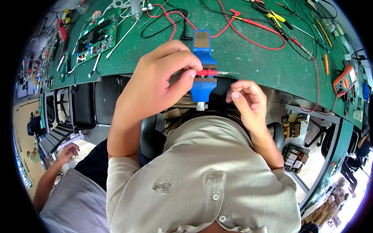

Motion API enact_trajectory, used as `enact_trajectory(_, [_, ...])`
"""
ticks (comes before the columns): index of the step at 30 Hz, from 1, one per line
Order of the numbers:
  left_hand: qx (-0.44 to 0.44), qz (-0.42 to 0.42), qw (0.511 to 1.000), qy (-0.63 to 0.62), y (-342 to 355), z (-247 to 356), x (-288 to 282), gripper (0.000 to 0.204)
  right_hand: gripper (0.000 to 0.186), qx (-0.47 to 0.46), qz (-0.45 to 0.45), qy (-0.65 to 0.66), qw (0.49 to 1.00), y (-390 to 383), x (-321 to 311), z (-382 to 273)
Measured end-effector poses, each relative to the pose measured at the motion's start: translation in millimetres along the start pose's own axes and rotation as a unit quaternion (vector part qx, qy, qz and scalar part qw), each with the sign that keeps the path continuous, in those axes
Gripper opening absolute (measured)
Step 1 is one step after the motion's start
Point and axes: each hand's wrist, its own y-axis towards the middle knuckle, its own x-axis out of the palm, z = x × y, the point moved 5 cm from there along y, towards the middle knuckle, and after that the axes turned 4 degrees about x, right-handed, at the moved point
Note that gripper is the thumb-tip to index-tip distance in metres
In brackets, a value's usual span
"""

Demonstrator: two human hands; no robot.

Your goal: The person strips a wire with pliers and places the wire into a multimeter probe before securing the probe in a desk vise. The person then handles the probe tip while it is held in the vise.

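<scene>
Between thumb and forefinger, my left hand [159,75] pinches a red test probe [206,72], its thin metal tip pointing right. The probe lies level over the gap between the jaws of a blue bench vise [202,90] at the table's front edge; whether the jaws touch it I cannot tell. To the right of the vise, my right hand [248,100] is raised with its fingers curled, thumb near the forefinger. Whatever it may hold, if anything, is too small to make out. A red cable [171,23] runs behind my left hand toward the far side.
On the green table [163,50], a circuit board [97,37] lies at the left. Another red probe [260,25], yellow-handled pliers [276,19] and tangled cables lie at the far right. An orange multimeter [344,79] sits at the right edge. Another person's hand [68,152] shows at lower left.
</scene>
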Motion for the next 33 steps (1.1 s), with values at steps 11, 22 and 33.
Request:
enact_trajectory(11, [-0.111, 0.007, 0.992, -0.053, 5, -8, 5, 0.016, 0.034, 0.039, -0.050, 0.081, 0.995, 11, 15, 0])
enact_trajectory(22, [-0.124, 0.028, 0.992, -0.005, 11, -3, 7, 0.025, 0.040, 0.037, -0.060, 0.161, 0.984, 22, 20, -2])
enact_trajectory(33, [-0.073, 0.029, 0.996, 0.031, 15, -3, 10, 0.028, 0.037, 0.015, -0.033, 0.249, 0.968, 32, 39, -6])
